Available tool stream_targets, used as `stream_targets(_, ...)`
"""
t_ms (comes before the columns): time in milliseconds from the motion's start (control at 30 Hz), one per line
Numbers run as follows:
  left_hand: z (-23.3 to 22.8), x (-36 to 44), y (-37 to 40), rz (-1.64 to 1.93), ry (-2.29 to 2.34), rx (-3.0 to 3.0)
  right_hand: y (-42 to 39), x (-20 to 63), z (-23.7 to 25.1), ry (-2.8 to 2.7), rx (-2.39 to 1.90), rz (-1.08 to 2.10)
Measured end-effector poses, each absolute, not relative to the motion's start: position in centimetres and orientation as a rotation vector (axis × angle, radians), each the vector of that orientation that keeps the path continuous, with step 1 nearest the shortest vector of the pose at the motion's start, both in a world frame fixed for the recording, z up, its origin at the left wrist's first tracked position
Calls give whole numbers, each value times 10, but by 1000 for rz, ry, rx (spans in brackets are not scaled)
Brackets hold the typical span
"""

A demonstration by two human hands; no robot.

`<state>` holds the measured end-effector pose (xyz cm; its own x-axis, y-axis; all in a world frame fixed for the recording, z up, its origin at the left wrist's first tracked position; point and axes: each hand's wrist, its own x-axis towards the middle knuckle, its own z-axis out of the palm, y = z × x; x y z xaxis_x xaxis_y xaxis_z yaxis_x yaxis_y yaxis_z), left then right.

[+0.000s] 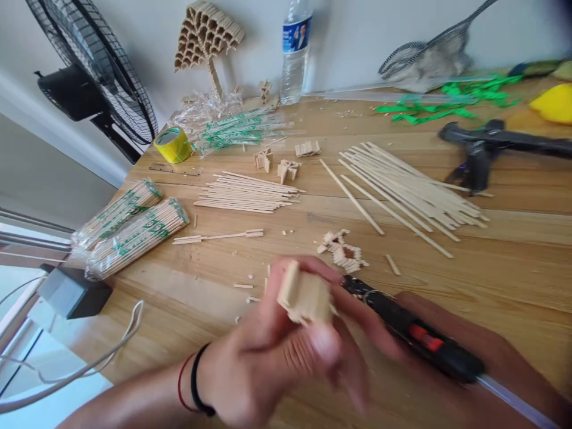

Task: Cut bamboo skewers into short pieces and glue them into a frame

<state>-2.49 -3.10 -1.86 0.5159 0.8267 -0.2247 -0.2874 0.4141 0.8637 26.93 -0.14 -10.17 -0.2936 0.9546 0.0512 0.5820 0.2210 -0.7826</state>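
Observation:
My left hand [277, 351] holds a small block of glued wooden stick pieces [304, 295] between thumb and fingers, low in the middle of the view. My right hand [465, 345] grips a black glue gun with a red trigger [420, 336], its nozzle pointing at the block's right side. Both hands are blurred. Just beyond them lies a small cluster of cut stick pieces [344, 250] on the wooden table [513, 250].
Loose long sticks [411, 190] lie at right, a shorter pile [248, 193] at centre. Wrapped stick bundles [134, 229] are at left, with yellow tape [173, 144], a water bottle [295, 50], a stick-built model [205, 36], another black glue gun [487, 149] and a fan [93, 65].

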Motion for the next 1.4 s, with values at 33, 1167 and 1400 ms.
stream_targets(33,-11,-24,-4,906,795,967,14,260,-82,-2021,-1395,949)
stream_targets(1167,-6,-37,69,542,1157,2280,38,225,-22,-2003,-1194,963)
stream_targets(1400,-11,-37,69,544,1132,2337,39,224,-25,-2010,-1205,984)
